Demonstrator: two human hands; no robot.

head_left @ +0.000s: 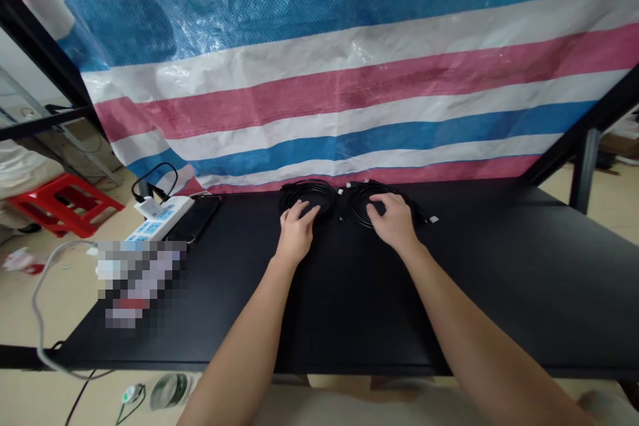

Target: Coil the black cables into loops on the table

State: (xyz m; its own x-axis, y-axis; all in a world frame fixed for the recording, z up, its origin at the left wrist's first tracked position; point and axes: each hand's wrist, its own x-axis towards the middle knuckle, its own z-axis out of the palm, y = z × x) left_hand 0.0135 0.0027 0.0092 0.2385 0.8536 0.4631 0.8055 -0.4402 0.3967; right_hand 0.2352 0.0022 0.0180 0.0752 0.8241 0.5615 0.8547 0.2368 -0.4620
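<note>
Two coils of black cable lie side by side near the back edge of the black table. At the left coil [327, 195], my left hand [295, 231] rests over the near rim. Its thumb and fingers are spread, with a gap between them. Above the right coil [355, 203] is my right hand [394, 219], thumb and forefinger apart. My other right fingers are partly hidden. Small white-tagged cable ends [434, 219] stick out beside the coils. Both hands seem to touch the cables lightly, without a visible grip.
A white power strip [160, 218] with a plugged-in adapter, a dark phone [196, 218] and a blurred-out item [147, 283] lie on the table's left. A striped plastic sheet [329, 100] hangs behind. On the floor stand a red stool [64, 203] and a glass jar [170, 391].
</note>
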